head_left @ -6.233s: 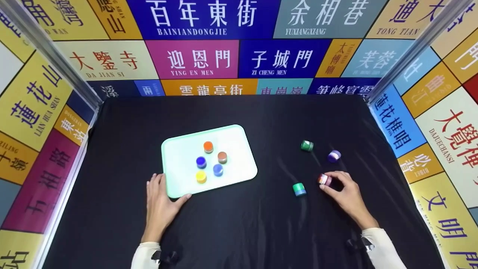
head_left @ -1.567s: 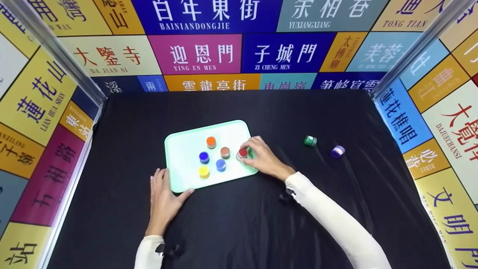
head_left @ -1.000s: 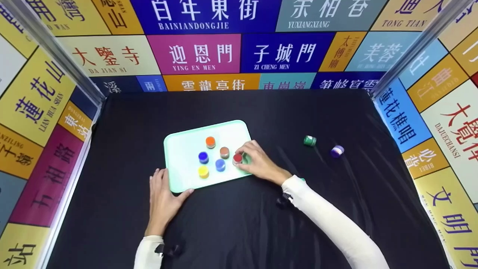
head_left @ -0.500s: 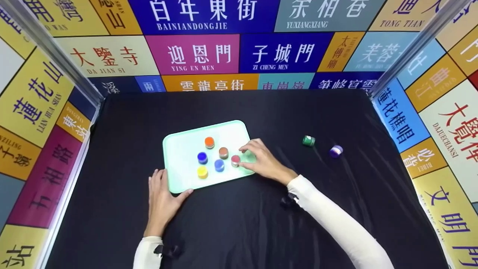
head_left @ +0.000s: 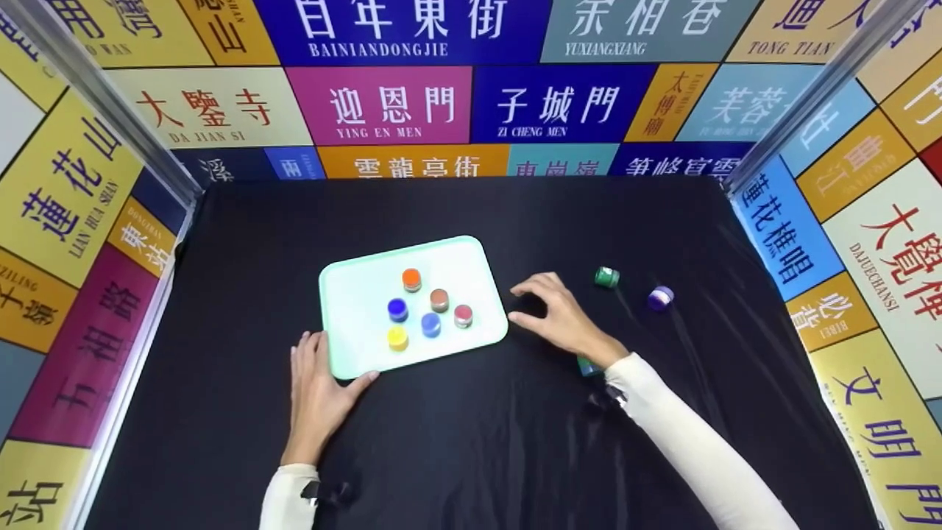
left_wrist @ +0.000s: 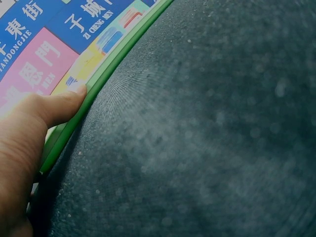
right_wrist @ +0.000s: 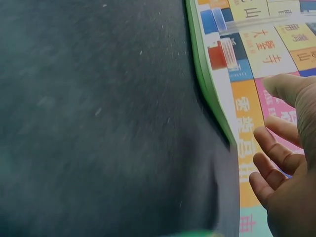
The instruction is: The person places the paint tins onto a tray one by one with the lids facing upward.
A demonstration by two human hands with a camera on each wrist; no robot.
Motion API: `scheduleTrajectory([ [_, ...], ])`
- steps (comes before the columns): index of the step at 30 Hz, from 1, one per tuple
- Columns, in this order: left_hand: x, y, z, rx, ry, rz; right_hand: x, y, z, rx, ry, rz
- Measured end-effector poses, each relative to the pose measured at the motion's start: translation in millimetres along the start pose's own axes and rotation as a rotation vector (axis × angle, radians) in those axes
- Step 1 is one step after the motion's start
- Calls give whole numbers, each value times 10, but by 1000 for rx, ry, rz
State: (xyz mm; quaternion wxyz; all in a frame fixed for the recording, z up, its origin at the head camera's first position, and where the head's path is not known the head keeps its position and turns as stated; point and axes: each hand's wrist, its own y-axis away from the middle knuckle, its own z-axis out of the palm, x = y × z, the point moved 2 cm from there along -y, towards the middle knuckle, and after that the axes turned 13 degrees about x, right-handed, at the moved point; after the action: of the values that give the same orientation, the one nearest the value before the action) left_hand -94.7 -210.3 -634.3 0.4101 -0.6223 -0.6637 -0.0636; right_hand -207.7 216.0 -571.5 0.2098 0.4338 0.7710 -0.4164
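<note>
My left hand (head_left: pixel 316 394) lies at the near left corner of a pale green tray (head_left: pixel 349 294), fingers straight along its left side. In the left wrist view its thumb (left_wrist: pixel 64 104) touches the rim. Off the tray's right edge, my right hand (head_left: pixel 561 320) holds nothing, thumb and fingers apart. Several small paint jars stand on the tray: orange (head_left: pixel 411 280), brown (head_left: pixel 439 299), dark blue (head_left: pixel 397 309), light blue (head_left: pixel 431 324), yellow (head_left: pixel 397 338) and red (head_left: pixel 463 316). The red jar is nearest the right hand.
To the right on the black cloth (head_left: pixel 471 449) lie a dark green jar (head_left: pixel 607 277) and a purple jar (head_left: pixel 661 297). A lighter green jar (head_left: pixel 586 366) is partly hidden by my right wrist. Sign-printed panels (head_left: pixel 379 104) enclose the back and sides.
My right hand took the red jar from the cloth at right, carried it onto the tray, shifted it leftward and let go. Now it has drawn back off the tray. The left hand stayed put.
</note>
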Motion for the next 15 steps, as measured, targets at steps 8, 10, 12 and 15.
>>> scheduleTrajectory([
  [8, -8, -3, 1, 3, 1, 4, 84, 216, -220, 35, 9, 26],
  [10, -9, -5, 1, 3, 1, 5, 108, 274, -264, 49, 8, 29],
  [12, -11, -5, 3, 1, 0, 2, 134, 331, -303, 65, 10, 28],
  [15, -9, -2, 6, -5, -1, -2, 169, 413, -359, 82, 14, 33],
])
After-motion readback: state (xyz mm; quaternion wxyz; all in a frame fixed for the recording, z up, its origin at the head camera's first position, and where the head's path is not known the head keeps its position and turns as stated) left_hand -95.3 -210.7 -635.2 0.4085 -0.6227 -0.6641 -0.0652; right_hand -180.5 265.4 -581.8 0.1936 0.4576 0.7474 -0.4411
